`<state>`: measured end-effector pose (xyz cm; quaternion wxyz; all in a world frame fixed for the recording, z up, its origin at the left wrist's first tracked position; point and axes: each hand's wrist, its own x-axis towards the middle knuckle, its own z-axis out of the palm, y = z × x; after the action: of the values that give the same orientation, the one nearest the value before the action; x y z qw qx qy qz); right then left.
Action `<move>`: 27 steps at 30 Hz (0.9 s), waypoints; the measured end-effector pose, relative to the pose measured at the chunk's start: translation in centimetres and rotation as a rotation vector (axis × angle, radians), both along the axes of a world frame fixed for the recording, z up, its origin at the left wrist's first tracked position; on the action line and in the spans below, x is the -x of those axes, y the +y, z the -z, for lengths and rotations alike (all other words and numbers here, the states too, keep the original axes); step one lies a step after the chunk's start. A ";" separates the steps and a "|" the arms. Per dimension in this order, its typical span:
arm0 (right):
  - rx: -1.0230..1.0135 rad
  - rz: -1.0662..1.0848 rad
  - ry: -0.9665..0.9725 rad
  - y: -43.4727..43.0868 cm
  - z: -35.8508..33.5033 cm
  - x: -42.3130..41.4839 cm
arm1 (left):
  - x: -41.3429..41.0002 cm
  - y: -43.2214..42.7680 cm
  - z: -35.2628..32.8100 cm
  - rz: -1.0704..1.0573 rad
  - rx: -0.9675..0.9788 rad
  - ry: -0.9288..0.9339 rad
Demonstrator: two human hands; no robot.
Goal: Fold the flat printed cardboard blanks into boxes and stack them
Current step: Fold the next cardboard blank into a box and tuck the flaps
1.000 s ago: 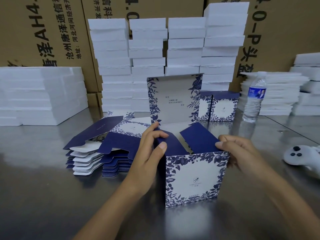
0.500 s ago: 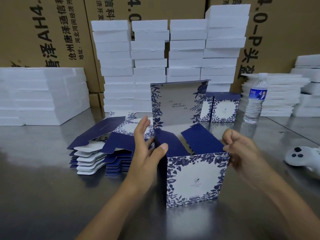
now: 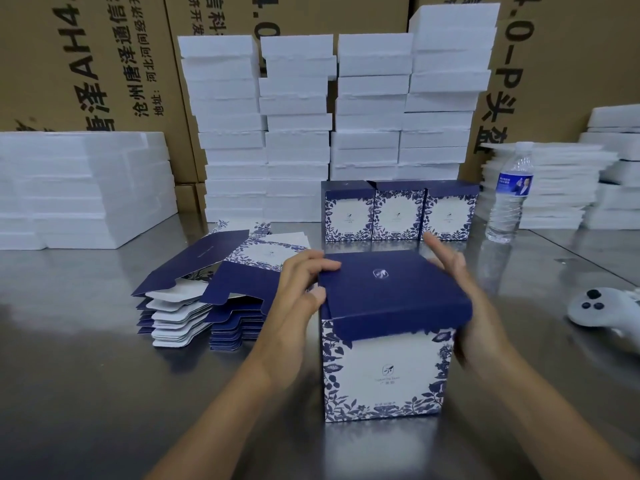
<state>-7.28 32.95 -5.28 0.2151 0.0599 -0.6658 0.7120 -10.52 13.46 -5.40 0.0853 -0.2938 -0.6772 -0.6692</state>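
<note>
Navy lid (image 3: 391, 292) folded down on floral box (image 3: 384, 372); left hand (image 3: 298, 296) pinches lid's 9 o'clock edge; right hand (image 3: 464, 306), spread flat, presses 3 o'clock side. Flat blanks (image 3: 194, 299) at 9 o'clock.

Centre of the bench (image 3: 86, 375), the printed box (image 3: 384, 372) stands upright, its navy lid (image 3: 391, 289) folded flat across the top and the front lip lying outside the front panel. The left hand (image 3: 298, 299) pinches the lid's left edge, fingers on top and thumb against the side wall. The right hand (image 3: 464, 306) lies along the right side, fingers straight. At 9 o'clock of the box sits the pile of flat blanks (image 3: 194, 306). At 12 o'clock, three finished boxes (image 3: 398, 213) stand in a row, side by side. Water bottle (image 3: 509, 195) at 2 o'clock, white controller (image 3: 602, 306) at 3 o'clock. White foam stacks (image 3: 329, 116) line the back.
</note>
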 end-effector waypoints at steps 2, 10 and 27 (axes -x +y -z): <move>0.122 -0.092 -0.023 0.2 -0.3 -0.1 | 1.0 0.1 -0.4 -0.006 0.032 -0.114; 0.037 0.066 -0.223 1.1 -2.8 0.6 | -1.1 -0.2 -1.2 -0.030 -0.029 -0.069; -0.461 -0.002 -0.421 -1.3 -7.1 2.6 | 1.5 2.0 -5.5 -0.124 0.079 -0.406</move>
<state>-9.85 31.61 1.84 0.0523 -0.0410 -0.8397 0.5390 -12.06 15.43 0.12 -0.0235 -0.1141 -0.7229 -0.6810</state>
